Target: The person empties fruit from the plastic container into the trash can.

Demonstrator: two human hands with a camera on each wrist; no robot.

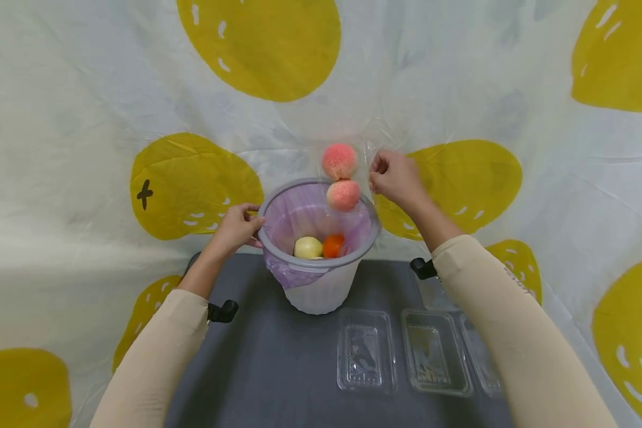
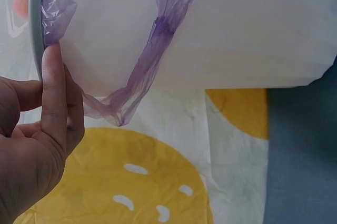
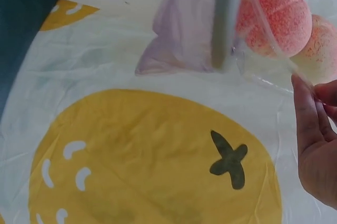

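Note:
A white bin [image 1: 321,294] with a grey rim [image 1: 263,221] and a purple liner stands at the far edge of a grey mat. My left hand [image 1: 248,226] grips the rim on its left side; in the left wrist view the left hand [image 2: 47,129] has a finger on the rim [image 2: 36,29] beside the liner [image 2: 152,39]. My right hand [image 1: 375,175] pinches a clear plastic pack [image 1: 367,148] tilted over the bin's far edge, with two pink peaches [image 1: 339,160] [image 1: 343,194] in it. A yellow fruit [image 1: 307,246] and an orange fruit [image 1: 333,244] lie inside the bin.
Three clear trays [image 1: 366,351] [image 1: 435,352] [image 1: 481,356] lie on the mat [image 1: 267,356] in front of the bin, toward the right. Black clamps [image 1: 222,311] [image 1: 422,268] sit at the mat's sides. A white cloth with yellow fruit prints [image 1: 192,184] covers everything around.

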